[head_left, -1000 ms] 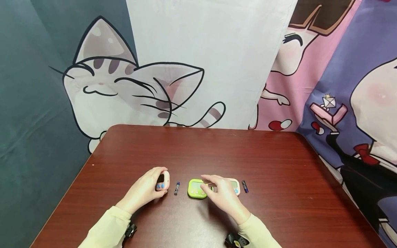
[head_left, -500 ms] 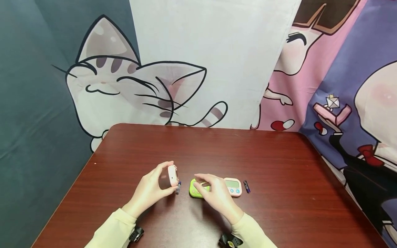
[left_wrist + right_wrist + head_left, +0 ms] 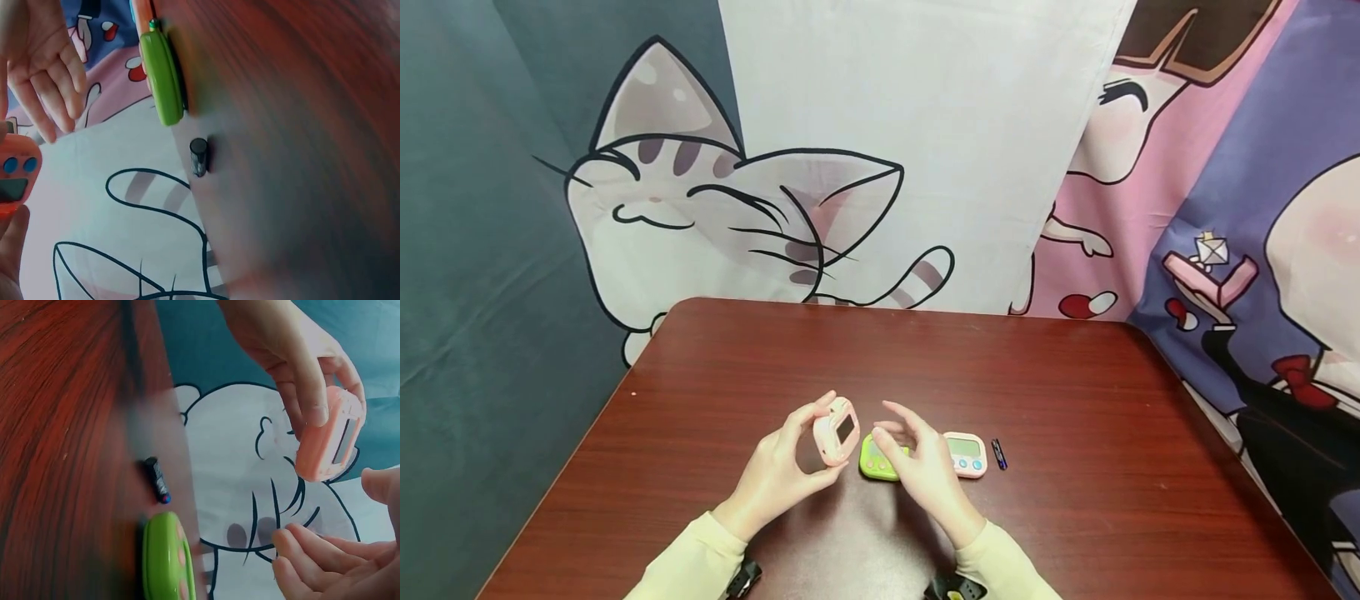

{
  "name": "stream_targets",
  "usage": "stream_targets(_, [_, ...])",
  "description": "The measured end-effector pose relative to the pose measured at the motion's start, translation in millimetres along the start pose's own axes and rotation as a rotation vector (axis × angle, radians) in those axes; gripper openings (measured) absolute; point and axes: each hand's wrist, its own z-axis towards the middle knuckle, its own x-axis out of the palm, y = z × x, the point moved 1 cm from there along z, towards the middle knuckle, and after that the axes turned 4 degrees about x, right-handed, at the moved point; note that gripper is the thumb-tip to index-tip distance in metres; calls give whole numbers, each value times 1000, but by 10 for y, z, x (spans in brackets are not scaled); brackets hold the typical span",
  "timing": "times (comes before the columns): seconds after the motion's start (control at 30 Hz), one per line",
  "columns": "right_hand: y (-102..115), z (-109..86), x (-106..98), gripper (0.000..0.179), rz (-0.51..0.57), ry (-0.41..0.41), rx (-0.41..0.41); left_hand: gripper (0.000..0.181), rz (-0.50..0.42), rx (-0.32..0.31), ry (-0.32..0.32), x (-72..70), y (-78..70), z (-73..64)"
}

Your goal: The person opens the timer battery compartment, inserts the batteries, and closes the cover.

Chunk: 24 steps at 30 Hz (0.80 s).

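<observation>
My left hand [image 3: 778, 471] pinches a small pink digital timer [image 3: 837, 432] above the table, thumb below and fingers on top. The timer is tilted, and a dark rectangle shows on the face turned to the right. Two blue buttons and a grey screen show on its other face in the left wrist view. My right hand [image 3: 928, 471] hovers over a green timer [image 3: 880, 461], partly covering it; its fingers are loosely bent and hold nothing. One small battery [image 3: 199, 156] lies on the table near the green timer, hidden in the head view.
A pink-and-white timer [image 3: 967, 455] lies to the right of my right hand, with another battery [image 3: 999, 454] beside it. The brown wooden table [image 3: 775, 350] ends against a cartoon-printed cloth [image 3: 970, 125].
My left hand has lifted the pink timer, turned it over and carried it right, towards the green timer. My right hand has shifted slightly left, and its fingers have spread.
</observation>
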Motion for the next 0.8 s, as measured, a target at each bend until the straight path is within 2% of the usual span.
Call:
stream_targets(0.13, [26,-4,-6,38,149,113,99,58,-26,64,-41,31,-33,12])
stream_targets(0.27, [40,-10,1,41,304,245,176,56,-54,99,-78,63,-61,20])
stream_targets(0.4, [34,-20,9,41,370,331,213,53,-83,155,-129,96,-91,25])
stream_targets(0.57, [57,-42,19,41,402,342,207,54,-68,245,-226,158,-103,26])
stream_targets(0.8, [92,-74,32,39,465,306,208,56,-31,295,-329,219,-130,42])
